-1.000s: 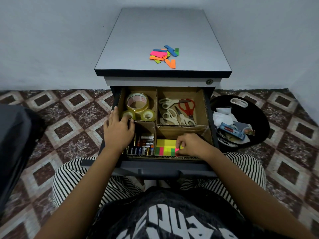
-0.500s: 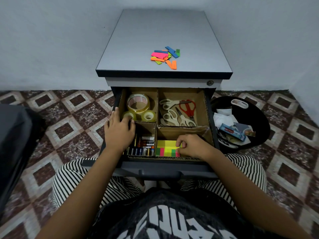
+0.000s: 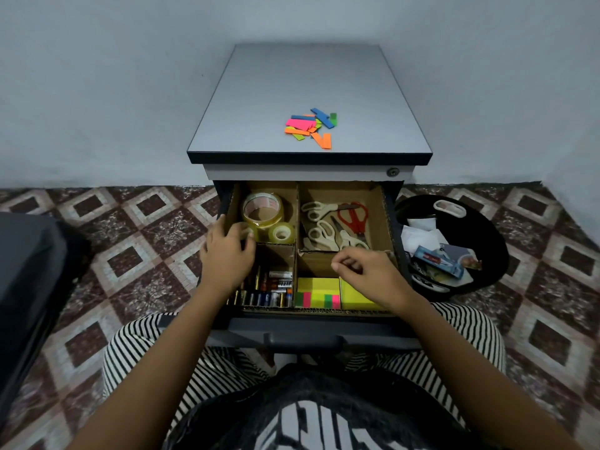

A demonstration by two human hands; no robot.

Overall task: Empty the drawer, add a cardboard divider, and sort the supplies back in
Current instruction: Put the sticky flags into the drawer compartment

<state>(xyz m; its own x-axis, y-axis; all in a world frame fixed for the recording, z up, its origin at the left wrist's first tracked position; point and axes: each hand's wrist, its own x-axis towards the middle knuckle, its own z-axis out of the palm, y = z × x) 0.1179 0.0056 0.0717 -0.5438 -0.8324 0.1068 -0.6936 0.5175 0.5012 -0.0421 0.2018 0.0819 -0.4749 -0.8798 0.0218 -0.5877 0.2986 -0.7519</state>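
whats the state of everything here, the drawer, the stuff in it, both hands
drawer: pulled open
cardboard divider: in place, four compartments
tape rolls: far-left compartment
scissors: far-right compartment, lying flat
batteries: near-left compartment, lying flat
sticky notes: near-right compartment
coloured strips: loose pile on cabinet top
left hand: fingers straight, by tape rolls
right hand: fingers curled above sticky notes, grip unclear

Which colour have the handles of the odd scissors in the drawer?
Red: the red-handled scissors, clearest in the head view.
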